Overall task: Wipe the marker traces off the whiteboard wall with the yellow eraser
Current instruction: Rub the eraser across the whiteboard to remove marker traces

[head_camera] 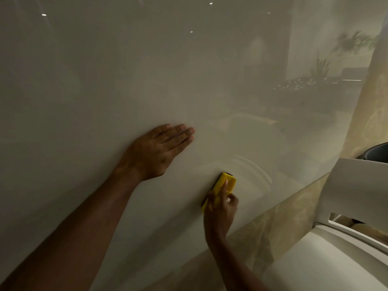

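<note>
A glossy whiteboard wall [189,70] fills the view, a white table [327,259] at lower right; the left hand [155,152] lies flat and open against it, while the right hand [220,211] grips the yellow eraser [230,181], pressed low on the board

Two hands [156,153], one yellow eraser [226,181], one whiteboard wall [105,80].
</note>
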Motion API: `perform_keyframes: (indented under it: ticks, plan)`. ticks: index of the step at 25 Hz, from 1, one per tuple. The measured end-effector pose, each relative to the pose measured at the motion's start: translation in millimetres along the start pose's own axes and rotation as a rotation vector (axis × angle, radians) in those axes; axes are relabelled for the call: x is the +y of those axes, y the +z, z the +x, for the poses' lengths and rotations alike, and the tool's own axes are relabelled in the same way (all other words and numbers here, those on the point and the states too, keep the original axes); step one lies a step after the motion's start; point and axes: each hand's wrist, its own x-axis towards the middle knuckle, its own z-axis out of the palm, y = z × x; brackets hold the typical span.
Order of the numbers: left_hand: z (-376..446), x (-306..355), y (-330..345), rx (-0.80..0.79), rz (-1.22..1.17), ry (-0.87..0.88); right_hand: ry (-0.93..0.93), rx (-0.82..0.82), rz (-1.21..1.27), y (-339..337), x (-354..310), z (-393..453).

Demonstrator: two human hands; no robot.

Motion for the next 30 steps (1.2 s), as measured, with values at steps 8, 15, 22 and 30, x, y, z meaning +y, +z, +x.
perform_keyframes:
  ticks: [8,15,22,30]
  plan:
    - [-4.0,2.1,3.7,-0.003,0.049,-0.002,-0.775,-0.148,-0.116,11.1,-10.3,-33.2]
    - [-13.1,8.4,2.6,-0.004,0.054,-0.036,-0.106,-0.004,0.047,17.0,-11.6,-33.7]
    - [-26.7,9.7,1.8,0.006,0.029,-0.05,-1.022,-0.225,-0.185,19.7,10.5,-77.0]
    - [-61.2,16.9,0.5,-0.017,0.024,-0.069,-0.091,-0.047,-0.043,6.1,22.6,-32.2]
